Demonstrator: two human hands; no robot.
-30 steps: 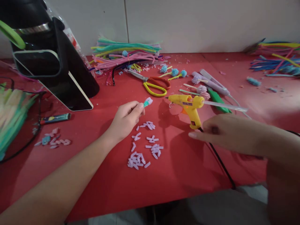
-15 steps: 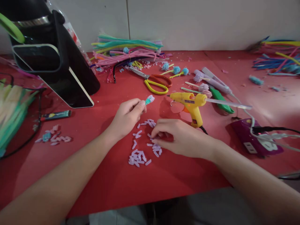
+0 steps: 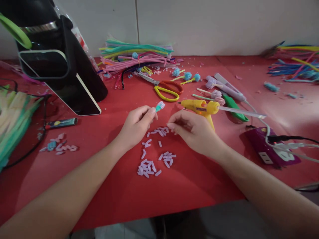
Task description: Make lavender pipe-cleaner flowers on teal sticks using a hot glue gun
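My left hand (image 3: 139,121) is closed in a pinch round a small pipe-cleaner flower (image 3: 160,106). Its lilac petals and teal base stick out past the fingertips; the rest is hidden in the hand. Thumb and fingers of my right hand (image 3: 191,127) are pressed together just above the table, in front of the glue gun. Whatever lies between those fingertips is too small to make out. Below both hands, short lilac pipe-cleaner pieces (image 3: 146,168) lie in small heaps, with a few loose ones around them.
A yellow glue gun (image 3: 194,105) stands behind my right hand, near scissors (image 3: 166,94) and a purple power strip (image 3: 264,146). A black bottle (image 3: 87,76) with a phone (image 3: 74,94) leaning on it is at left. Pipe-cleaner bundles (image 3: 134,49) lie along the wall.
My right hand has risen from the lilac pieces and moved up and slightly right, closer to the glue gun. My left hand keeps its hold on the flower, almost unmoved.
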